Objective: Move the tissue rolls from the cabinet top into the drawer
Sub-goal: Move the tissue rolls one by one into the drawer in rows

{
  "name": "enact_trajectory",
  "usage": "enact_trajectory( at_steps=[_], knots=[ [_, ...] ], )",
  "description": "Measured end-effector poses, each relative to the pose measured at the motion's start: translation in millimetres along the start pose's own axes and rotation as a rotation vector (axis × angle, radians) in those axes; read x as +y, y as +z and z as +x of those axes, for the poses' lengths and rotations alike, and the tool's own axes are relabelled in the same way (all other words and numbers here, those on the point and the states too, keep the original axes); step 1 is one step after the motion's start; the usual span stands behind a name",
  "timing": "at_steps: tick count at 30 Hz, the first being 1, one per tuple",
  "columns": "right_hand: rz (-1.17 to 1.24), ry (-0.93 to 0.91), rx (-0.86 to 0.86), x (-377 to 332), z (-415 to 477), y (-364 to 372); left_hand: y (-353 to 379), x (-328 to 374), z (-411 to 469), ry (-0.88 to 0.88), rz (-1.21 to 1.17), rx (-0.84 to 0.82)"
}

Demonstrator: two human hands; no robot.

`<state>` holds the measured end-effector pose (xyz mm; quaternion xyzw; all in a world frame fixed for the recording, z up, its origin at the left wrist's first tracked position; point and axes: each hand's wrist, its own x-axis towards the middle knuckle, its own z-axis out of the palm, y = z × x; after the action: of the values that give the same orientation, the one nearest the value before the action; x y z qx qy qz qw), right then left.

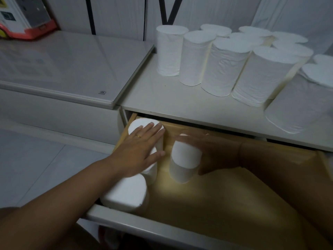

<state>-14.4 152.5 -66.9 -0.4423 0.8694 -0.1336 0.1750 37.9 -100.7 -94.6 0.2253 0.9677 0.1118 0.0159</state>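
Note:
Several white tissue rolls (223, 67) stand upright on the white cabinet top (162, 100). Below it the wooden drawer (225, 195) is pulled out. At the drawer's left side stand two rolls: a far one (142, 124) and a near one (126, 193). My left hand (138, 150) lies flat with straight fingers on top of the far roll. My right hand (214, 154), blurred and in shadow, grips a third roll (183, 159) that stands upright on the drawer floor beside them.
A lower white unit with a glossy top (68, 69) adjoins the cabinet on the left, carrying a red and white box (25, 17) at its back corner. A white wall rises behind the rolls. Pale floor tiles (36, 165) lie at the left.

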Motion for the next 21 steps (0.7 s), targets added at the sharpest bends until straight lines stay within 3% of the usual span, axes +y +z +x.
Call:
enact_trajectory(
  at_steps=[3,14,21],
  knots=[
    [-0.084,0.029,0.053,-1.5,6.4,5.2,2.4,-0.1,0.5,-0.001,0.039,0.003],
    [0.022,0.372,0.511,-16.4,14.2,44.7,4.9,0.0,1.6,0.001,0.031,0.020],
    [-0.017,0.425,0.595,-14.9,20.2,56.7,4.7,0.2,1.3,-0.008,0.028,0.014]
  ],
)
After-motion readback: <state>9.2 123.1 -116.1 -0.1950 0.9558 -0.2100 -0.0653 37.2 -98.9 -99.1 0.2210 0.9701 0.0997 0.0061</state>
